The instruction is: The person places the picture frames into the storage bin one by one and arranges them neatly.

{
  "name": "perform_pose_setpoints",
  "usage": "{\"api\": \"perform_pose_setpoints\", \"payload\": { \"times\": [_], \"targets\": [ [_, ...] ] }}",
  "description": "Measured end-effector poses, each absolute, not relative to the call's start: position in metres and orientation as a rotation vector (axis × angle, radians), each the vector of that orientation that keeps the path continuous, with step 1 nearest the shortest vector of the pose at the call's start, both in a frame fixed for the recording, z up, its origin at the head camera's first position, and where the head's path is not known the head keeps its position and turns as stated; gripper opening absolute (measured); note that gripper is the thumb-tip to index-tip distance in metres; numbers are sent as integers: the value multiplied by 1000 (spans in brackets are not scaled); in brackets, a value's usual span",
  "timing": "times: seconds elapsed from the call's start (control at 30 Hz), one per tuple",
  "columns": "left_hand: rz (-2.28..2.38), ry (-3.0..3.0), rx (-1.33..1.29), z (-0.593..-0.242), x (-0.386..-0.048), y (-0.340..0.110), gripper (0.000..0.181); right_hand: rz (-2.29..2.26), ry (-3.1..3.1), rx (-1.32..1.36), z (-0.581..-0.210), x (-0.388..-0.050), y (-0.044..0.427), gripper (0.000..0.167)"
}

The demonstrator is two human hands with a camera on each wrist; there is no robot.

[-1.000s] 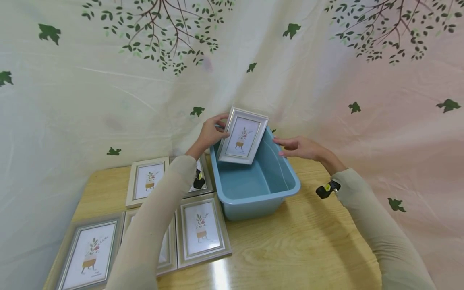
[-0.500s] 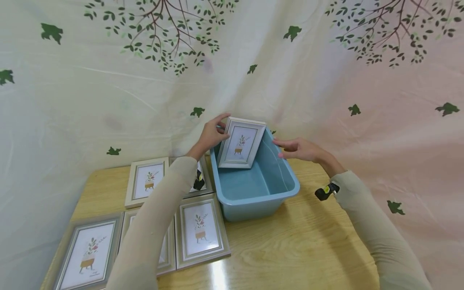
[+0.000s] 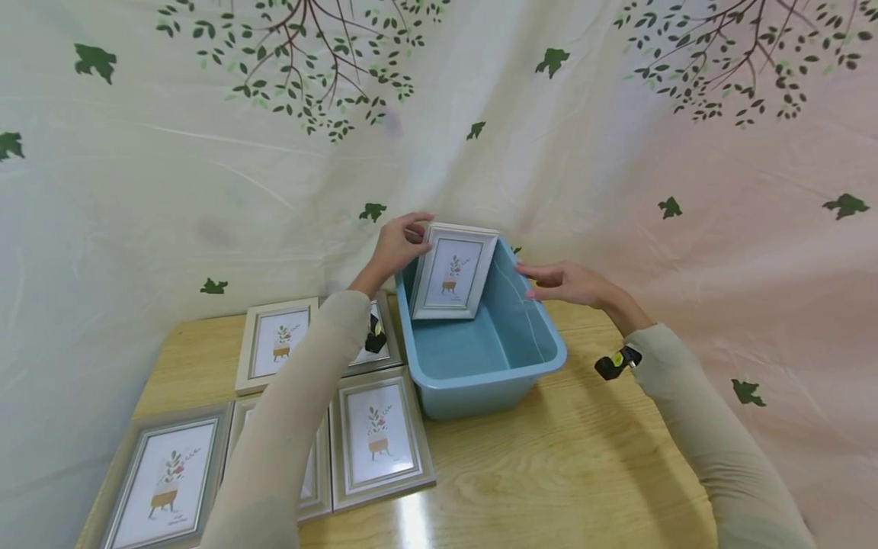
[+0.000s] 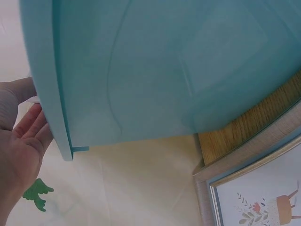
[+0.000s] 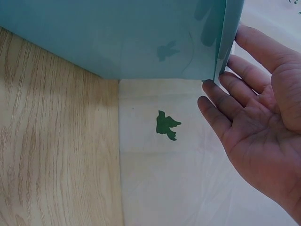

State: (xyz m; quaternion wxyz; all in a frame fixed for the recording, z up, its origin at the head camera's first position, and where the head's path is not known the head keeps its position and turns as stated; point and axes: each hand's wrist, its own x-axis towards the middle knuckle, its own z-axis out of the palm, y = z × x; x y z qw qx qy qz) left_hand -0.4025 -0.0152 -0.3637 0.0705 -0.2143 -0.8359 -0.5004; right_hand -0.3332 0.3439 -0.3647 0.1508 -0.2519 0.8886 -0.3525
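Note:
A silver-white picture frame [image 3: 453,272] with a potted-plant print leans inside the far end of the blue plastic bin [image 3: 494,375], its top at about rim height. My left hand [image 3: 399,245] pinches the frame's upper left edge between thumb and fingers. In the left wrist view, the bin's side hides most of the frame from that hand [image 4: 21,146]. At the bin's right rim, the straight fingers of my right hand [image 3: 572,282] touch the edge. The right wrist view shows this hand [image 5: 263,108] with its palm turned up and fingers spread beside the rim.
Several framed prints lie flat left of the bin, including a near frame [image 3: 380,438], a large grey frame [image 3: 222,457] and a cream frame [image 3: 245,366]. The wooden table [image 3: 521,488] meets a printed curtain [image 3: 288,191] behind the bin.
The picture frame has gone down into the bin and straightened from its tilt. My left hand has shifted slightly left with it, while the right hand stays at the rim.

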Motion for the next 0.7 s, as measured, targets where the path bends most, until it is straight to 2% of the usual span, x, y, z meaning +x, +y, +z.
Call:
{"api": "perform_pose_setpoints", "payload": {
  "times": [0.23, 0.7],
  "targets": [
    [-1526, -2491, -603, -366, -409, -20, 38, -1043, 2555, -686, -364, -334, 342, 61],
    [-1737, -2368, -471, -377, -414, -20, 35, -1034, 2541, -702, -364, -332, 343, 63]
  ]
}}
